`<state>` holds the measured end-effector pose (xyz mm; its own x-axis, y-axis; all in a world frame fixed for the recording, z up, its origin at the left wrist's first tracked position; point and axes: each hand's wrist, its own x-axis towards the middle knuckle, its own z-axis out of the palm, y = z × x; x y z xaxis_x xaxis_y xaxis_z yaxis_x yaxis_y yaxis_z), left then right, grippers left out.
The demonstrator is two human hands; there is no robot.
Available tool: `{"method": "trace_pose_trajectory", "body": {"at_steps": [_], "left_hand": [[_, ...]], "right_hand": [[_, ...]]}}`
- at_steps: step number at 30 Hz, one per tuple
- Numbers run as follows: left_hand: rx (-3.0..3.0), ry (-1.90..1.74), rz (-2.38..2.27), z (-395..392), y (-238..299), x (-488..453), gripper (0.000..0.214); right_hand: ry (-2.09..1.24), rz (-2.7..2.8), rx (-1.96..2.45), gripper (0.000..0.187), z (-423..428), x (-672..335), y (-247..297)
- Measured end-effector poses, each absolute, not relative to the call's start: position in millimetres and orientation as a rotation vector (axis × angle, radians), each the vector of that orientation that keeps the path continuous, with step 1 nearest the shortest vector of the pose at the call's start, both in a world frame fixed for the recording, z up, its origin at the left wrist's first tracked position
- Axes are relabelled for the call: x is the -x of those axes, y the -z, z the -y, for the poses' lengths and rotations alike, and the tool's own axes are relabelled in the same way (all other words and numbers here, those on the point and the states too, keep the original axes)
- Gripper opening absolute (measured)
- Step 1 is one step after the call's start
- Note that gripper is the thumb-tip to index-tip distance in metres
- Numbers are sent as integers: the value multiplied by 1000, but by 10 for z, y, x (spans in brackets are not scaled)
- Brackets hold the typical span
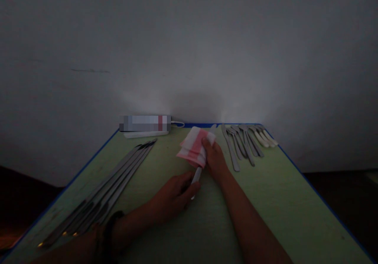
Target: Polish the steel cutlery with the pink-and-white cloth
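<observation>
My left hand [177, 191] grips the handle of a table knife [197, 174] over the middle of the table. A folded pink-and-white checked cloth [193, 144] is wrapped around the knife's middle, and the blade's tip sticks out beyond it. My right hand [213, 156] pinches the cloth around the blade, thumb on top. To the right of that hand lies a row of cutlery: a table knife [230, 148] nearest, then several spoons and forks [248, 146]. The fingers under the cloth are hidden.
Several long metal skewer-like utensils [118, 181] lie slanted on the left of the green, blue-edged table [283, 209]. A blurred-out box-like object [144, 123] with a white cable stands at the back left. White-handled cutlery [261, 138] lies at the back right. Behind rises a plain wall [191, 51].
</observation>
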<state>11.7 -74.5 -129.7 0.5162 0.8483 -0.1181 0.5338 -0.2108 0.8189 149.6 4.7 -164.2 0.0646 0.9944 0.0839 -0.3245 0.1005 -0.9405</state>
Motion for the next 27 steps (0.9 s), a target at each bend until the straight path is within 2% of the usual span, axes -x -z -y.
{"method": "trace_pose_trajectory", "body": {"at_steps": [5,14,27], "left_hand": [[-1881,-449,-1133,733,1277,-118,25],[-2257,-304,-930,846,1234,-69,17],[-2270,-258,-951,838,1271,-74,15]], "right_hand": [[-1238,950,963,39,-64,-1509,1651],[-1402,344,777,28,-134,-1612,1514],[-1424,379,751,31,-137,-1617,1506]]}}
